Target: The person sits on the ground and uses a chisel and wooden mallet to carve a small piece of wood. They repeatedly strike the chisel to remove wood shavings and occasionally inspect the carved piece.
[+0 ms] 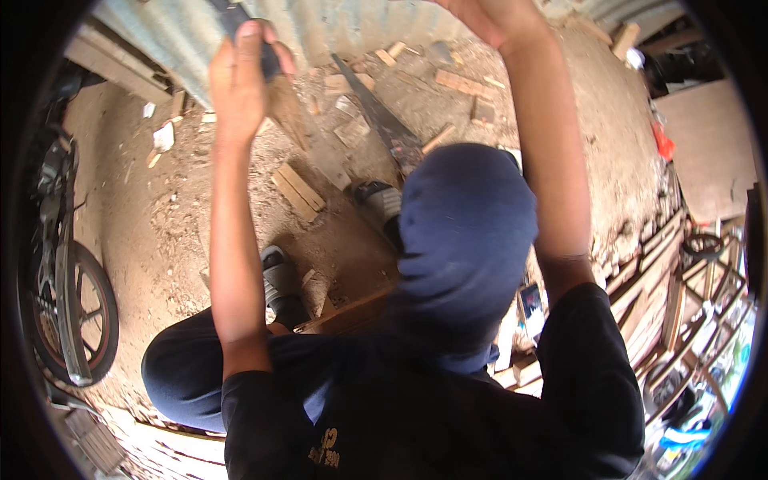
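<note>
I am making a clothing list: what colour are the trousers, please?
The trousers are dark blue, shown best in the head view.

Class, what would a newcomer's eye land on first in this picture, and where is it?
Probably the large navy-trousered knee, raised just right of centre. Next might come the left hand at upper left, gripping a dark, elongated object. Toward the left edge, a spoked motorcycle wheel also stands out.
</note>
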A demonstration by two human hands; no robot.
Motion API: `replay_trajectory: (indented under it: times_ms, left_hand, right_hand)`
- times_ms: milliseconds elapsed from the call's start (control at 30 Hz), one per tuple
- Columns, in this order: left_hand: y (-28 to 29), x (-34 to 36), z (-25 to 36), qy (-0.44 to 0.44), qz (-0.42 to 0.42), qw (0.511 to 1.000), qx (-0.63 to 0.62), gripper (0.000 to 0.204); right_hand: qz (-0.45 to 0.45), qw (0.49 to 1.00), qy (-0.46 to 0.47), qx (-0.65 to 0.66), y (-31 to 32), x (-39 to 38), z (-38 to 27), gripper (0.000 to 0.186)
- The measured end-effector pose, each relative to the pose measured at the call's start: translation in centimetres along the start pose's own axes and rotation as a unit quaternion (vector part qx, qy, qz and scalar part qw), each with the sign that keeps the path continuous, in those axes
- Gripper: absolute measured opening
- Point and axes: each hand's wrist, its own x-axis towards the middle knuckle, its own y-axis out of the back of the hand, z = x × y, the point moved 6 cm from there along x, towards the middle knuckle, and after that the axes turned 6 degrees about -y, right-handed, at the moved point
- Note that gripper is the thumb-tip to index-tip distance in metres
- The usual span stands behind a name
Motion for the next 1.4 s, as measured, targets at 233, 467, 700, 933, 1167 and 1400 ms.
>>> replay_trajectory:
  times_ms: [233, 467, 700, 933, 1167, 1400]
  left_hand:
    - [0.0, -0.4, 0.2, 0.008, 0.014, 1.000, 0.004, 0.037]
    - [-0.4, -0.3, 0.3, 0.003, 0.007, 1.000, 0.023, 0.037]
    - [0.4, -0.7, 0.4, 0.018, 0.009, 0.998, 0.055, 0.041]
    - [2.1, -1.6, 0.4, 0.050, 0.022, 0.998, 0.036, 0.042]
    - [2.1, -2.1, 1.2, 0.039, 0.015, 0.998, 0.039, 0.043]
    - [0.2, -1.6, 1.8, 0.021, -0.021, 0.999, 0.044, 0.043]
  right_hand:
    - [0.286, 0.800, -0.463, -0.250, 10.7, -31.3, 29.9, 0.075]
    - [0.130, 0.756, -0.502, -0.400, 5.1, -39.8, 41.1, 0.081]
    - [0.275, 0.688, -0.482, -0.468, 6.2, -38.2, 44.4, 0.054]
    - [0.157, 0.733, -0.556, -0.358, 9.8, -36.5, 41.5, 0.048]
    - [0.133, 0.815, -0.561, -0.051, 12.6, -32.8, 36.9, 0.042]
    - [0.164, 0.889, -0.421, -0.073, 11.8, -23.3, 12.7, 0.040]
